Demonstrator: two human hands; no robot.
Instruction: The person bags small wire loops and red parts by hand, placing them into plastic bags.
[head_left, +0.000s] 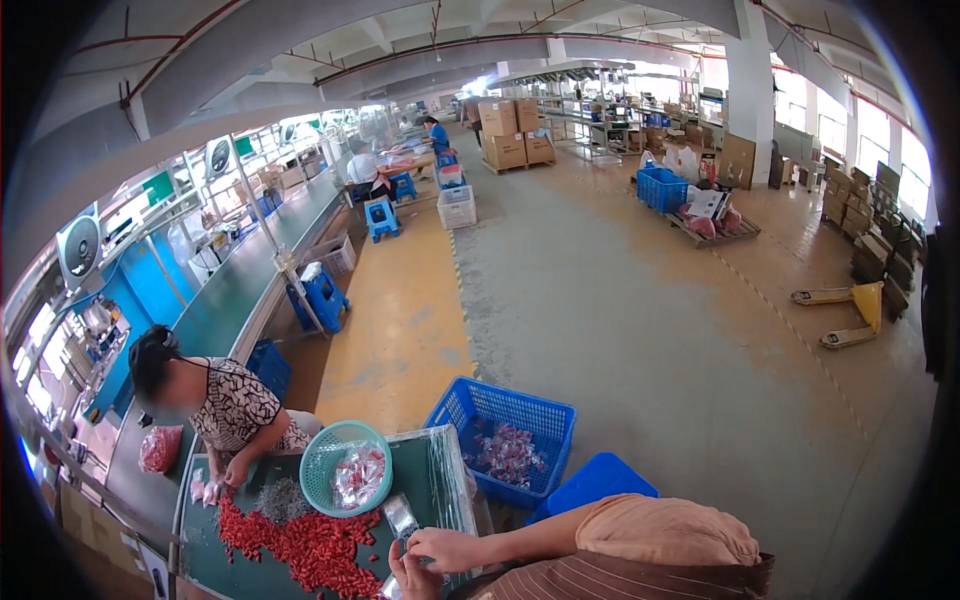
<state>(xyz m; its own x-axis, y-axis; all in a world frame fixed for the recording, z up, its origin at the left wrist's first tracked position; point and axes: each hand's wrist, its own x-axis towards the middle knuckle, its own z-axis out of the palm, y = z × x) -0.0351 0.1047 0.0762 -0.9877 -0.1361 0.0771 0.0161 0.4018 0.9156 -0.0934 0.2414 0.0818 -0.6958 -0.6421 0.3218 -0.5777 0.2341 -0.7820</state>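
My right hand (445, 549) and my left hand (414, 578) are close together at the near edge of the green-topped table (215, 572). Their fingers are closed, pinching something small that I cannot make out. Just beyond them lies a stack of clear plastic bags (400, 514), and another shiny bag (391, 587) is partly hidden by my left hand. A heap of small red plastic pieces (310, 550) spreads to the left, beside a pile of grey screws or similar pieces (284, 499). A light green basket (314, 478) holds filled clear packets (358, 476).
Across the table a co-worker (240, 405) handles small pieces by pink bags (203, 490). A blue crate (555, 440) with packets stands on the floor past the table, beside a blue stool (600, 484). A conveyor (225, 310) runs along the left.
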